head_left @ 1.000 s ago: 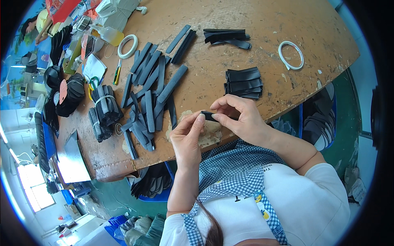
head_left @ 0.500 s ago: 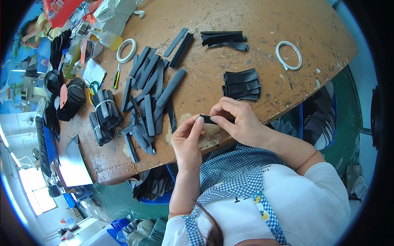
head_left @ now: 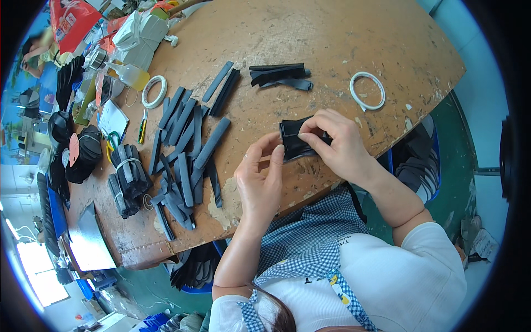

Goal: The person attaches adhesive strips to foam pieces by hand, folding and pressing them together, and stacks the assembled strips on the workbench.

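A small stack of short black strips (head_left: 293, 148) lies on the table in front of me, partly covered by my right hand (head_left: 338, 145). That hand's thumb and fingers are closed on a black strip at the top of the stack. At the stack's left edge is my left hand (head_left: 260, 176), its thumb and forefinger parted and their tips close to the strip ends. I see nothing held between them. To the left lies a loose heap of long dark grey strips (head_left: 185, 144). Farther off, a pile of longer black strips (head_left: 279, 75) rests on the tabletop.
White tape rolls (head_left: 367, 91) lie at the right and left of the worn table (head_left: 326, 33). Banded strip bundles (head_left: 131, 169), a utility knife (head_left: 142, 127) and a yellow-liquid bottle (head_left: 131, 76) stand leftward. Blue bins (head_left: 437, 160) hold dark pieces below the edge. Another person sits far left.
The short black strip pinched between both hands has moved onto the stack. My right hand has gone to the stack, and my left hand's fingers have parted. The view has shifted slightly.
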